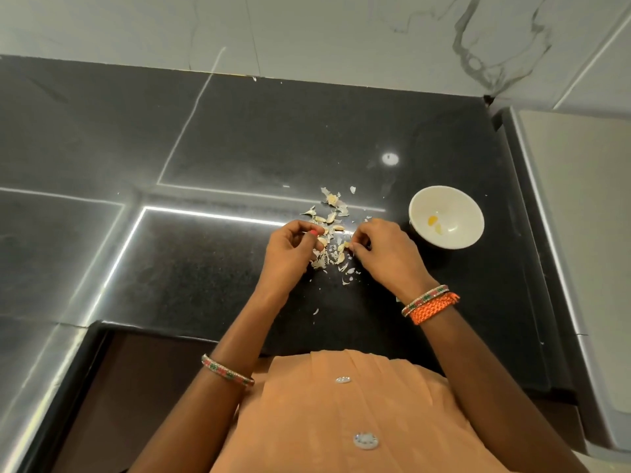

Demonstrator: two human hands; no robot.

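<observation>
In the head view I am in the middle of peeling garlic on the black counter [239,148]. My right hand [386,250] pinches a clove [345,246] between thumb and fingertips, low over the counter, and the clove looks to have some papery skin on it. My left hand [290,247] sits just beside it with the fingers curled in and the thumb against them. The fingers hide their own tips, so I cannot tell whether they hold a scrap of skin or nothing.

Between and beyond my hands lies a scatter of skins [321,261], with a few unpeeled cloves [336,228] among them. The bowl [457,203] stands to the right, near my right hand but apart from it. Two peeled cloves [433,220] lie in its bottom.

I judge the step in hand to be stripping the clove I pinch, early in the job, since more cloves wait than are done. Next my left fingertips need to catch a loose edge of skin and pull it off while the right pinches firmly. Then the bare clove goes over the rim into the bowl.
</observation>
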